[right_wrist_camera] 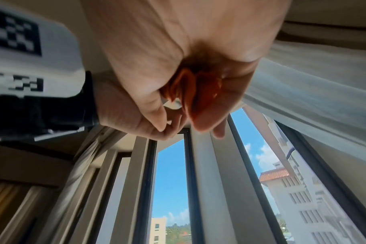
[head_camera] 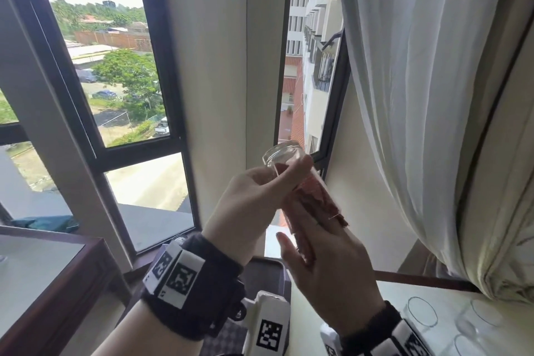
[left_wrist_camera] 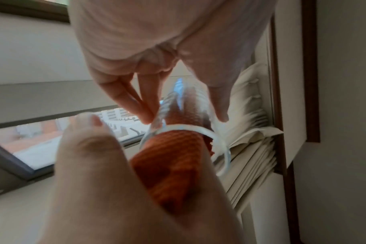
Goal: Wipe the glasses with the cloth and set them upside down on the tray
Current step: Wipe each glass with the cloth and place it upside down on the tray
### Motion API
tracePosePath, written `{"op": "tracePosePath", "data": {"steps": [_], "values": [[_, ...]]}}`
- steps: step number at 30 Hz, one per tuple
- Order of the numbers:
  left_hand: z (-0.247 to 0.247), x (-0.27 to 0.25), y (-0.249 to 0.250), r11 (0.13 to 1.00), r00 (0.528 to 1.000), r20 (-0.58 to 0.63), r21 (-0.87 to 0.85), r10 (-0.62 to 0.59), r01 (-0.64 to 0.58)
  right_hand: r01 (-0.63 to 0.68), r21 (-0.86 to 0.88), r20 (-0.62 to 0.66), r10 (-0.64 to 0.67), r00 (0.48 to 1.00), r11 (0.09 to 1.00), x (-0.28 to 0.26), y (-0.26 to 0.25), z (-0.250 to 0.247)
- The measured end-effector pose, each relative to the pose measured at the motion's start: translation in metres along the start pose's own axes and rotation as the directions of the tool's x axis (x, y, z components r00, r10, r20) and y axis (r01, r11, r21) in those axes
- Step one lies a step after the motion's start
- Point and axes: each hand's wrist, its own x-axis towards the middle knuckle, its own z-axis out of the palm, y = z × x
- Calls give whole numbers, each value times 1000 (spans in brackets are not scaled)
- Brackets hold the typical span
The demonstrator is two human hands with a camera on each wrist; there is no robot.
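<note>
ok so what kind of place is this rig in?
Probably an upper-floor hotel or apartment room: tall dark-framed windows look down on a car park, a white curtain hangs at the right, and spare glasses stand on a glass-topped table.

Clear glossy glass [head_camera: 284, 159], ribbed orange cloth [left_wrist_camera: 173, 158] stuffed inside, sheer white fabric curtain [head_camera: 419, 95], dark polished wood table edge [head_camera: 57, 292], matt black fabric wristband [head_camera: 199, 292].

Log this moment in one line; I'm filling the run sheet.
wiping | left hand grips glass | right hand pushes cloth inside
</note>
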Motion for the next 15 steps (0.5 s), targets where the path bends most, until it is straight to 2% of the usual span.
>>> {"op": "tracePosePath", "data": {"steps": [2,3,4,5,6,7,8,9,10,11,12,13,14,15], "values": [[-1,-2,0,996,997,-5,56,75,-74,-45,76,39,43,998,996,1,-4,4],[-3,-3,-2,994,995,26,51,95,-96,-84,223,50,75,996,971,2,-5,4],[-7,-2,-6,994,991,78,-5,110,-110,-159,413,72,142,987,897,4,-8,2],[-12,-2,-11,989,982,144,-97,122,-109,-266,596,153,218,964,758,7,-13,-5],[-16,-3,-13,977,970,203,-192,131,-92,-383,731,280,263,923,565,9,-18,-12],[-19,-4,-14,960,961,243,-274,133,-63,-464,805,385,270,883,370,8,-23,-16],[-22,-4,-17,947,958,254,-319,130,-44,-493,836,435,255,863,242,7,-24,-15],[-22,-4,-17,951,967,226,-306,119,-45,-496,852,450,251,857,166,6,-26,-13],[-22,-3,-17,969,982,158,-240,101,-61,-498,853,450,266,853,155,6,-25,-7],[-21,-3,-13,988,994,82,-142,76,-64,-493,839,426,284,859,232,7,-25,-3],[-21,-3,-10,998,998,13,-40,57,-56,-452,778,356,287,889,436,7,-23,3],[-21,-4,-7,997,998,-53,66,38,-34,-334,615,244,231,942,714,7,-18,9],[-23,-4,-7,989,994,-108,151,23,-7,-174,337,181,118,976,925,5,-13,16],[-24,-5,-6,980,987,-158,201,19,14,-69,127,169,47,984,990,3,-9,24]]}}
